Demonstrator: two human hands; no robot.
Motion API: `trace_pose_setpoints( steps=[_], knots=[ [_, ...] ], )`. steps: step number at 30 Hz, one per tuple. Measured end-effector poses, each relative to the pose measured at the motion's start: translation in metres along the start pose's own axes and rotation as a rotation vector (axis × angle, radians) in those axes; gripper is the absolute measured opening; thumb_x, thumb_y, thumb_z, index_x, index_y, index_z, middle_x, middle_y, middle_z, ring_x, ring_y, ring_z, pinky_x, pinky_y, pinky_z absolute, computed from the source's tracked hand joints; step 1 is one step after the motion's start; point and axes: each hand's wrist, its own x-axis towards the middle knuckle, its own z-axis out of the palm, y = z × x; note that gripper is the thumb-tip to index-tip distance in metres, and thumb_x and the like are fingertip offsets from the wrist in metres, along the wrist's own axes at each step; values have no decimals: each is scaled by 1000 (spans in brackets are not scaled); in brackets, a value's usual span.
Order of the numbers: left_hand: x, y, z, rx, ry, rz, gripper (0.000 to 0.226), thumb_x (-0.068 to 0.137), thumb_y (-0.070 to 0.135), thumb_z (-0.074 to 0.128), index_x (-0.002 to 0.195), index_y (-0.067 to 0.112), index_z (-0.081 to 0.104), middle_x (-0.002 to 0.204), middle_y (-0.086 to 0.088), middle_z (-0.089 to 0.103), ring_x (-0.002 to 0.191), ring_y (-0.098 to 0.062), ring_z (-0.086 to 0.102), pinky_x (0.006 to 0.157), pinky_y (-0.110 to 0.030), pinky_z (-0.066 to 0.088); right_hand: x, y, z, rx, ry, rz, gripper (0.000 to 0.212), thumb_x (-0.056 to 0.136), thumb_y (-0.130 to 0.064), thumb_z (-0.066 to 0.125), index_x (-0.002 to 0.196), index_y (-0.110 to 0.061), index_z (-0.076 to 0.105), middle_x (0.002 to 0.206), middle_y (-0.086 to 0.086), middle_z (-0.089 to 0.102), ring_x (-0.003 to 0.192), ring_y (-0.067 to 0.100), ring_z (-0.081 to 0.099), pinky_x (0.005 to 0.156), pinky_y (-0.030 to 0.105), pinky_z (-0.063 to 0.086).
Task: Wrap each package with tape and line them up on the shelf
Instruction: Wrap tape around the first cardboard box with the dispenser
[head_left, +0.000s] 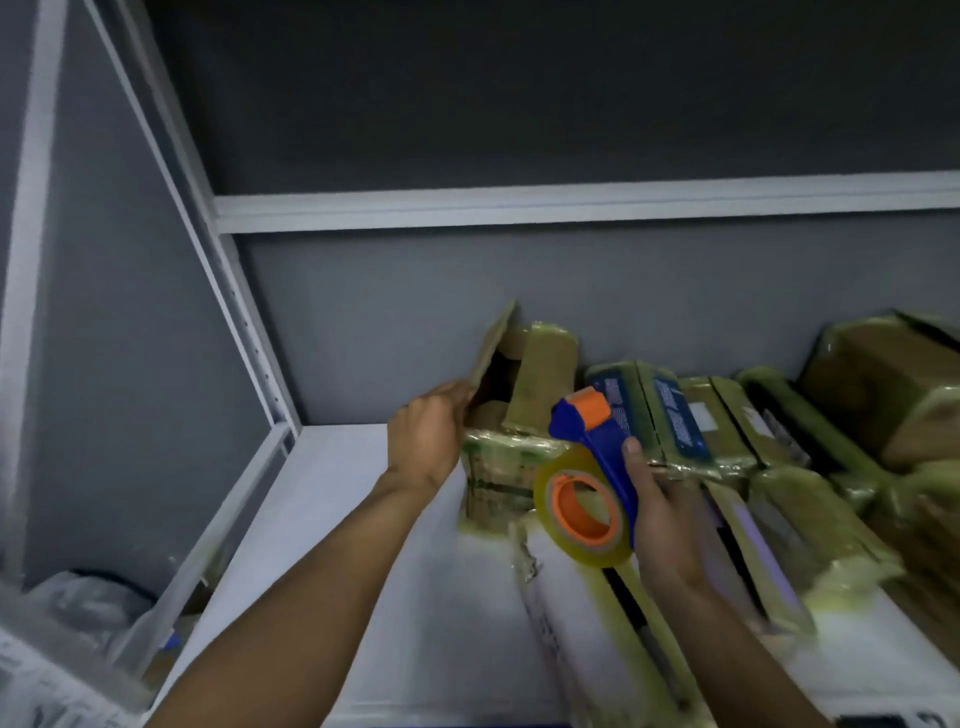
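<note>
My right hand (662, 514) grips a blue and orange tape dispenser (589, 467) loaded with a roll of clear yellowish tape, held just in front of the packages. My left hand (428, 434) holds the left side of a cardboard package (498, 467) whose top flap (493, 345) stands open. That package stands on the white shelf (363, 519) at the left end of the row, and tape bands cover its lower part. Several taped packages (675, 415) line up to its right along the grey back wall.
A long white taped package (571, 623) lies at the shelf's front beside more wrapped packages (810, 519) on the right. A metal shelf upright (208, 270) stands on the left. A plastic bag (88, 603) lies beyond it at lower left. Another shelf board (571, 208) runs overhead.
</note>
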Motion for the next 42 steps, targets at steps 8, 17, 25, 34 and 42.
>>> trace_pose_setpoints(
  steps=[8,17,25,34,42],
  knots=[
    [0,-56,-21,-212,87,60,24,100,-1,49,103,7,72,107,-1,73,100,-21,67,90,-32,52,-11,16,-1,-67,26,23,75,71,-90,59,56,-17,65,55,11,58,53,15,54,60,35,43],
    [-58,-44,-20,-172,170,-147,58,79,-12,52,131,8,66,133,-7,62,127,-26,51,117,-31,33,-3,25,8,-127,-1,-15,83,75,-82,60,77,1,69,66,15,68,55,14,59,61,36,45],
    [-148,50,65,-804,-674,-522,79,68,71,80,136,42,51,130,23,63,123,-6,59,100,-33,52,16,10,-6,-108,56,8,35,92,-60,66,73,-34,77,72,-23,74,70,-4,68,73,31,51],
    [-122,75,85,-729,-570,-474,65,89,53,72,144,27,52,143,5,59,131,-19,54,111,-44,45,31,-13,7,-149,28,-5,58,91,-72,58,74,-18,70,60,-11,70,52,0,62,60,30,44],
    [-56,7,14,188,102,-129,52,81,61,68,124,34,57,127,1,53,121,-26,44,102,-49,24,54,-47,52,-93,-138,-118,64,71,-81,71,85,-18,75,76,0,74,63,4,68,64,27,52]
  ],
)
